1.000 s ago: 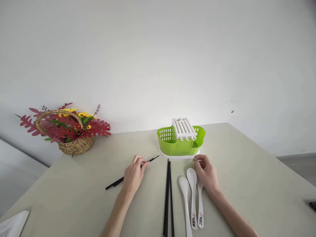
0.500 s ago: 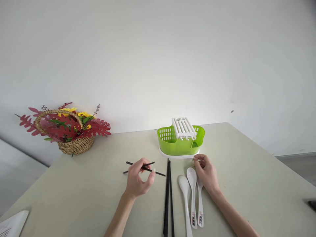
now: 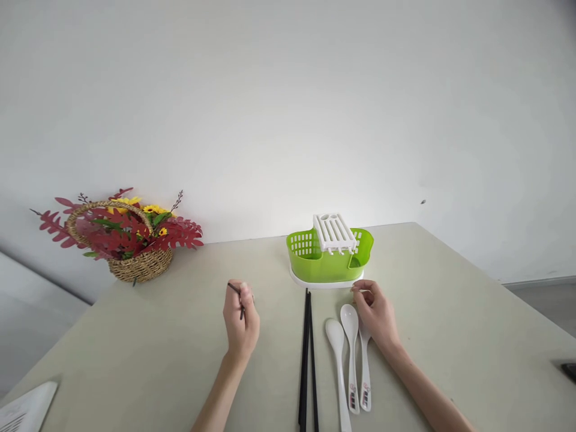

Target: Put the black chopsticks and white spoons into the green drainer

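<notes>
My left hand (image 3: pixel 242 318) is closed around black chopsticks (image 3: pixel 234 288), whose short ends show between the thumb and fingers; the rest is hidden by the hand. More black chopsticks (image 3: pixel 305 360) lie lengthwise on the table to its right. My right hand (image 3: pixel 374 312) rests with curled fingers and thumb drawn together, and nothing shows between them. It covers the bowl of one white spoon (image 3: pixel 365 378). Beside that lie a white spoon (image 3: pixel 349 318) facing up and another (image 3: pixel 335 336) with its rounded back showing. A green basket (image 3: pixel 310 271) with a white slotted rack (image 3: pixel 335 233) stands just beyond.
On the far left stands a woven basket (image 3: pixel 148 267) of red and yellow artificial flowers. A white object (image 3: pixel 33 402) lies at the near left edge, and a dark one (image 3: pixel 569 371) at the right. The wall (image 3: pixel 288 120) rises behind the table (image 3: pixel 171 348).
My left hand has turned and closed, swinging the crossed chopsticks from sideways to pointing mostly away, and it shifted slightly left. My right hand, the spoons and the green basket have stayed put.
</notes>
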A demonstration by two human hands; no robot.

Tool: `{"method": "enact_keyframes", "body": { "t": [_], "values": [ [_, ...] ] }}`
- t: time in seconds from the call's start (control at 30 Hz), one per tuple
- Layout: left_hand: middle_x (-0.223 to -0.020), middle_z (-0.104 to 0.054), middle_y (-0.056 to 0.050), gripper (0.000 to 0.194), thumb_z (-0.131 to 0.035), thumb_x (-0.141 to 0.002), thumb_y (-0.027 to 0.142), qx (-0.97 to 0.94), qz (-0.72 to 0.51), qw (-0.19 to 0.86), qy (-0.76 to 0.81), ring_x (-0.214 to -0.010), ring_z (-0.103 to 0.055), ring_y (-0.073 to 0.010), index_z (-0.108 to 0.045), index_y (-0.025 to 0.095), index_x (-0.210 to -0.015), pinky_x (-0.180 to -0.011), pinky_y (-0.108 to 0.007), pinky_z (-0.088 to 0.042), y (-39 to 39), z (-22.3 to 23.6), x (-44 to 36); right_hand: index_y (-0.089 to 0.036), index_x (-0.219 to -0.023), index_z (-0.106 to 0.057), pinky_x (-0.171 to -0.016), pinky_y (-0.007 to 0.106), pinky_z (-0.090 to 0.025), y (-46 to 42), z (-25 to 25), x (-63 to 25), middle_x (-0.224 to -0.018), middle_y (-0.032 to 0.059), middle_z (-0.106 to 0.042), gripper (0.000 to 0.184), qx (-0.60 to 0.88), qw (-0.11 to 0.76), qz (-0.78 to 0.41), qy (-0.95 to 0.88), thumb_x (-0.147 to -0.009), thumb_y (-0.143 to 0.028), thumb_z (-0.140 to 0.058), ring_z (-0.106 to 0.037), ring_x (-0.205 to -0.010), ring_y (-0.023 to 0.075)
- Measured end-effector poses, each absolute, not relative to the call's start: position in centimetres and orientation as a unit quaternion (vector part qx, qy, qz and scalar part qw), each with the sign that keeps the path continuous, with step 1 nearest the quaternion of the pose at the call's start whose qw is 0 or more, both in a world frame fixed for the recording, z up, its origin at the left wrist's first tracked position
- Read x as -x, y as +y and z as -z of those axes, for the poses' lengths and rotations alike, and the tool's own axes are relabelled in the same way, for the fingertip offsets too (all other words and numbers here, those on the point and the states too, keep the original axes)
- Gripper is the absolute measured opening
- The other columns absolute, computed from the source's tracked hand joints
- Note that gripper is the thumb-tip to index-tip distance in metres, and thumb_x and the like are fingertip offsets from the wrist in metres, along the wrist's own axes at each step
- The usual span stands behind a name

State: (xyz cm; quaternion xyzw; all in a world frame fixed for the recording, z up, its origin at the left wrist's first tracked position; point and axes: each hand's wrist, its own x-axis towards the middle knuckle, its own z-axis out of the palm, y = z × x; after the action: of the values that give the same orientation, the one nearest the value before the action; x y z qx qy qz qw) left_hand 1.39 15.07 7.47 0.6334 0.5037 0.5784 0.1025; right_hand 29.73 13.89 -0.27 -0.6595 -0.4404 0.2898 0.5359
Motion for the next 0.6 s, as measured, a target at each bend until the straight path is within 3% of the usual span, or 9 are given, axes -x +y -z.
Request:
{"method": "enact_keyframes", "body": {
  "t": [0.17,0.37,0.47,0.53,0.6],
  "values": [
    [-0.088,-0.056,-0.003,0.041,-0.031,-0.109,0.054,-0.593,-0.596,0.172,0.514,-0.084,-0.057,-0.0193,-0.047,0.025,-0.086,-0.083,-0.032,-0.049,15.7,-6.4,-1.8,-0.025,-0.1,-0.063,-0.069,0.034,-0.05,13.9,0.2,-29.7,-0.08,0.0016,-0.074,0.029,0.662,0.534,-0.287,-0.441,-0.084,-0.048,-0.058,-0.068,-0.072,0.023],
    [-0.114,-0.057,-0.01,0.055,-0.026,-0.106,0.066,-0.517,-0.575,0.096,0.627,-0.118,-0.052,-0.0274,-0.06,0.024,-0.096,-0.103,-0.043,-0.045,16.6,-5.4,-1.1,-0.025,-0.097,-0.065,-0.068,0.034,-0.05,13.9,0.3,-29.7,-0.075,0.0,-0.072,0.025,0.661,0.532,-0.279,-0.45,-0.084,-0.046,-0.059,-0.067,-0.069,0.0224],
    [-0.087,-0.055,-0.005,0.06,-0.023,-0.103,0.073,-0.48,-0.569,0.168,0.646,-0.091,-0.058,-0.0233,-0.059,0.025,-0.092,-0.081,-0.036,-0.05,17.1,-4.8,-0.3,-0.025,-0.096,-0.065,-0.068,0.034,-0.05,13.9,0.4,-29.8,-0.076,0.0003,-0.073,0.024,0.66,0.533,-0.275,-0.452,-0.084,-0.045,-0.059,-0.067,-0.069,0.0224],
    [-0.068,-0.043,0.002,0.061,-0.024,-0.1,0.076,-0.442,-0.59,0.252,0.627,-0.065,-0.051,-0.018,-0.055,0.025,-0.09,-0.063,-0.03,-0.045,17.4,-4.7,0.1,-0.025,-0.097,-0.065,-0.068,0.034,-0.05,13.9,0.5,-29.8,-0.077,0.0007,-0.073,0.024,0.658,0.534,-0.272,-0.455,-0.084,-0.044,-0.059,-0.067,-0.069,0.0223],
    [-0.064,-0.039,0.005,0.059,-0.029,-0.098,0.079,-0.403,-0.628,0.299,0.595,-0.056,-0.045,-0.0147,-0.051,0.025,-0.087,-0.058,-0.028,-0.041,17.7,-4.8,0.2,-0.025,-0.098,-0.065,-0.067,0.034,-0.051,14.0,0.5,-29.8,-0.078,0.001,-0.073,0.024,0.658,0.534,-0.271,-0.457,-0.084,-0.043,-0.058,-0.067,-0.069,0.0223]
  ]
}}
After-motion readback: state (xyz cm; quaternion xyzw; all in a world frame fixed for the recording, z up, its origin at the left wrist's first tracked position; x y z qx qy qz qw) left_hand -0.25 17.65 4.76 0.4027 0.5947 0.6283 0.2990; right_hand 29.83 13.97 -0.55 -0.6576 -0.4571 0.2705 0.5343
